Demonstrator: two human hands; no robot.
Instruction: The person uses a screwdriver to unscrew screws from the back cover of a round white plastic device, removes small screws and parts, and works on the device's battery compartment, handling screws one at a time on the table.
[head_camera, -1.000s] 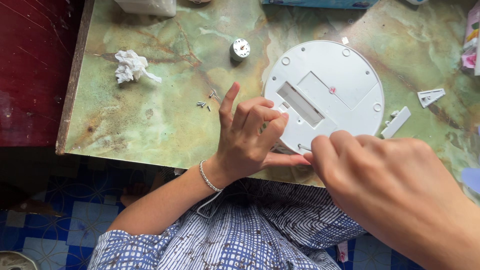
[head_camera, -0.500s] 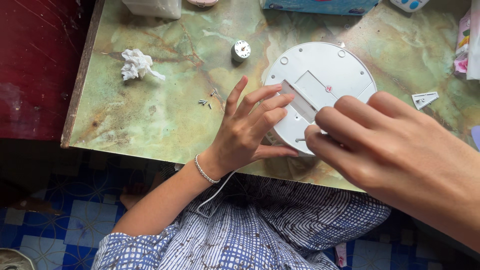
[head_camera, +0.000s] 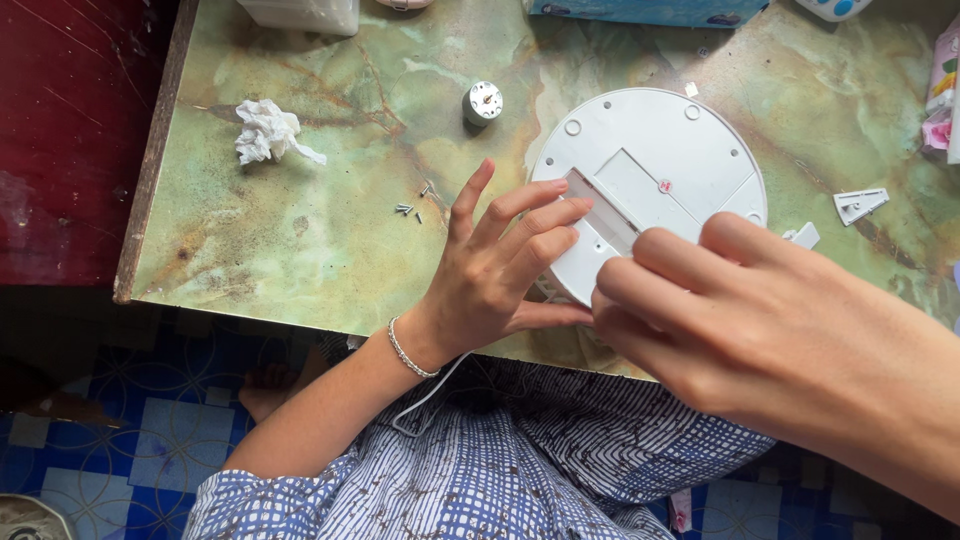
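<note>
Head view: both hands on white round base (head_camera: 655, 170), green table (head_camera: 330, 260)
Left hand (head_camera: 500, 270): fingers spread, steadying its edge
Right hand (head_camera: 720, 310): fingertips pinching its near rim
Nearby: small motor (head_camera: 483, 102), screws (head_camera: 410, 209)

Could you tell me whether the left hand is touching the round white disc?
Touching: the head view shows the left hand with fingers resting on the round white disc's near edge.

- left hand (head_camera: 500, 270) palm down, fingers spread and pointing up-right, thumb tucked toward the other hand
- right hand (head_camera: 740, 320) knuckles up, fingers curled, tips meeting the left thumb
</note>
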